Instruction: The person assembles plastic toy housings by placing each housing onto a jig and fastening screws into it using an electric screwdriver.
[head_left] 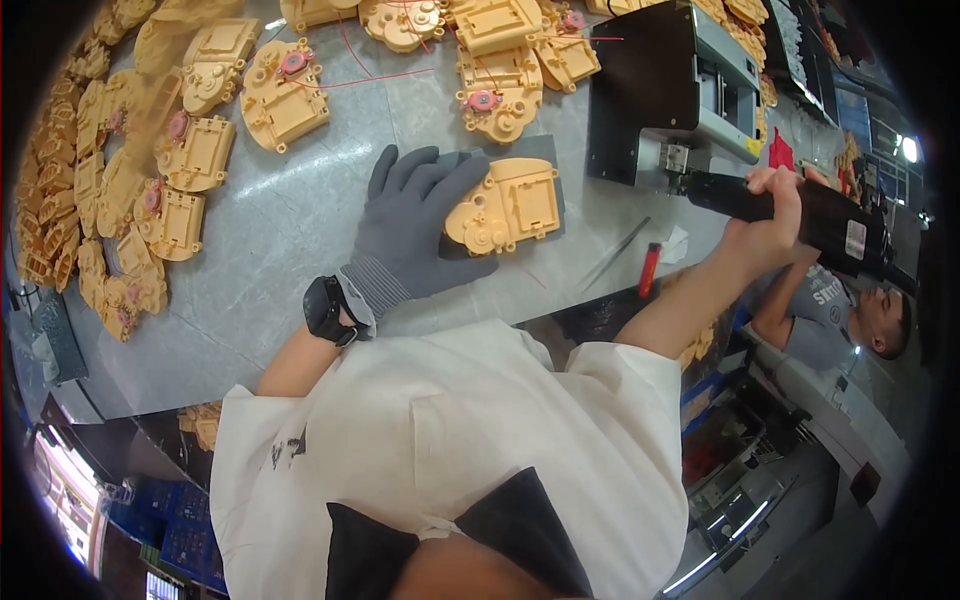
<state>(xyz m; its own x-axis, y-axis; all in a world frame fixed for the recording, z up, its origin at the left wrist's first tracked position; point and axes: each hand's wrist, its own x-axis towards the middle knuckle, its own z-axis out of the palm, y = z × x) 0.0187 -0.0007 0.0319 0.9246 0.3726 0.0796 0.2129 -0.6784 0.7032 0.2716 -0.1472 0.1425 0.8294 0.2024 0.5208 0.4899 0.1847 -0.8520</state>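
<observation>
My left hand (pixel 412 215), in a grey glove, grips the left side of a yellow plastic housing (pixel 512 205) with its thumb and fingers. The housing rests over a dark flat pad (pixel 546 148) on the table, its moulded recesses facing up. Off to the right, my bare right hand (pixel 778 215) is wrapped round a black power screwdriver (pixel 845 225), held sideways. The screwdriver's metal tip points left and reaches the front of a grey screw feeder (pixel 722 90), beside its black side panel (pixel 632 90). Whether the tip holds a screw is too small to tell.
Several similar housings (pixel 287 100), some with pink round parts and red wires, cover the table's far and left sides. Between my hands lie tweezers (pixel 617 252), a red tool (pixel 650 270) and crumpled white paper (pixel 676 245). Another person (pixel 825 300) is at the right.
</observation>
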